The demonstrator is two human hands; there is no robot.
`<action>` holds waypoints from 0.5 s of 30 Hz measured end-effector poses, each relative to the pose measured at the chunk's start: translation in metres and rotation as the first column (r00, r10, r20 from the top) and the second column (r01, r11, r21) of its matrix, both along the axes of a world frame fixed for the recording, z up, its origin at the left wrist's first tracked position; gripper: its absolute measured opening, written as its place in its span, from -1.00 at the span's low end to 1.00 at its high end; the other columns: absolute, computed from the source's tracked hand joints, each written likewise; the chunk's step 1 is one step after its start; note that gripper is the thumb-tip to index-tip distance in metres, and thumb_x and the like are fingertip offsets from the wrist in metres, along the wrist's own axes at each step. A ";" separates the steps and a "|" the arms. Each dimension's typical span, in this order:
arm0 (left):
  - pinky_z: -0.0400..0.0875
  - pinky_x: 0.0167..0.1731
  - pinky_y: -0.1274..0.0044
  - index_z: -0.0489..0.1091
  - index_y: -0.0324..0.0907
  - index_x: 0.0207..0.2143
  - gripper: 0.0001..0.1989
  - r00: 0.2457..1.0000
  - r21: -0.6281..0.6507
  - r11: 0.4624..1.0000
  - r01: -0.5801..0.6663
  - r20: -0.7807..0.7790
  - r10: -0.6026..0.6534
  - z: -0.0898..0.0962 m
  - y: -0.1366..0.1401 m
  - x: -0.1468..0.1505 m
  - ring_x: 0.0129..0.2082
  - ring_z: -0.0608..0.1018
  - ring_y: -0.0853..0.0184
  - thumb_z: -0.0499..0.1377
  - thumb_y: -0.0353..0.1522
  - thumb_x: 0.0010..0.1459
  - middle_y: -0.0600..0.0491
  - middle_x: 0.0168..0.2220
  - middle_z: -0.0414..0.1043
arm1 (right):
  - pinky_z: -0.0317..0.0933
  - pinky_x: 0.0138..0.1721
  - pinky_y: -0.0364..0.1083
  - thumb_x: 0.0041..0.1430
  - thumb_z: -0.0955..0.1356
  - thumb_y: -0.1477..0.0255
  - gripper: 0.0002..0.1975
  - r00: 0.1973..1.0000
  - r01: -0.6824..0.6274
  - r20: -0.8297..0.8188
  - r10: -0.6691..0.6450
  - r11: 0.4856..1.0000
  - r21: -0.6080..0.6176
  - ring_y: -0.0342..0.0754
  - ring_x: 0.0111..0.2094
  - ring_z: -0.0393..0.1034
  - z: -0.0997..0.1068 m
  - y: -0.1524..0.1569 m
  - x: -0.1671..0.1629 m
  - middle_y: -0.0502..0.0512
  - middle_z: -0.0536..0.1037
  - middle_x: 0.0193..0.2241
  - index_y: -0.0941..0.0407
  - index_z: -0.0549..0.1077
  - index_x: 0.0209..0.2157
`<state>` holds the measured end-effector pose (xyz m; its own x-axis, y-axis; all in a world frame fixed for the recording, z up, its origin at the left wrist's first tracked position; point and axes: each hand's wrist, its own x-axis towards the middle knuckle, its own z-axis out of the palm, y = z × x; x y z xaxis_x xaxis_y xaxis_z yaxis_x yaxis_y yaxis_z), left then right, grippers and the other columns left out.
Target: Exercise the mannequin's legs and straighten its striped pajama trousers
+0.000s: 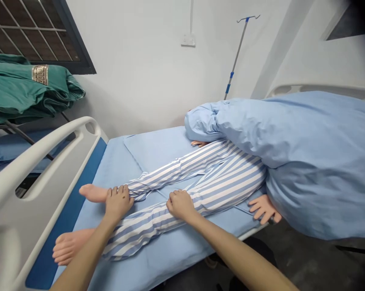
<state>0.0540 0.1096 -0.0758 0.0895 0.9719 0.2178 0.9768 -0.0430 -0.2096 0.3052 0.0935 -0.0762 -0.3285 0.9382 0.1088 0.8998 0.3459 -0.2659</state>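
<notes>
A nursing manikin in blue-and-white striped trousers (227, 182) lies on the bed, its bare far foot (93, 192) and near foot (70, 244) toward the footboard. My left hand (118, 203) is closed over the far ankle, at the trouser hem; its thumb side is partly hidden. On the near leg, around the knee, my right hand (180, 204) has its fingers curled into the striped cloth. A light blue quilt (306, 157) is bunched over the manikin's upper body. From under it shows one manikin hand (264, 209), palm down at the mattress edge, and part of another (199, 143).
The bed's white and blue footboard (79, 141) rises at left. Behind it, folded green cloth (27, 89) rests on a frame. An IV pole (237, 56) stands by the wall, below which runs the bed's far side. A pale headboard (321, 88) shows at right.
</notes>
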 end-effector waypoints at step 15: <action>0.23 -0.54 0.58 0.19 -0.19 -0.64 -0.73 0.105 0.196 0.904 -0.380 0.980 -0.168 0.026 0.073 0.022 -0.61 0.33 0.47 -0.09 -0.31 0.06 0.11 -0.64 0.25 | -0.04 -0.44 -0.26 0.10 0.14 0.34 -0.70 0.480 -0.203 -0.871 0.102 0.979 0.003 -0.30 -0.54 0.02 0.025 0.145 -0.148 -0.11 0.04 -0.62 0.19 0.15 -0.63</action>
<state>0.0764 0.1822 -0.0500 -0.5598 0.7780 0.2850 0.3116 -0.1210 0.9425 0.1568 0.2388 -0.0511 -0.2550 0.9041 0.3428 0.1348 0.3843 -0.9133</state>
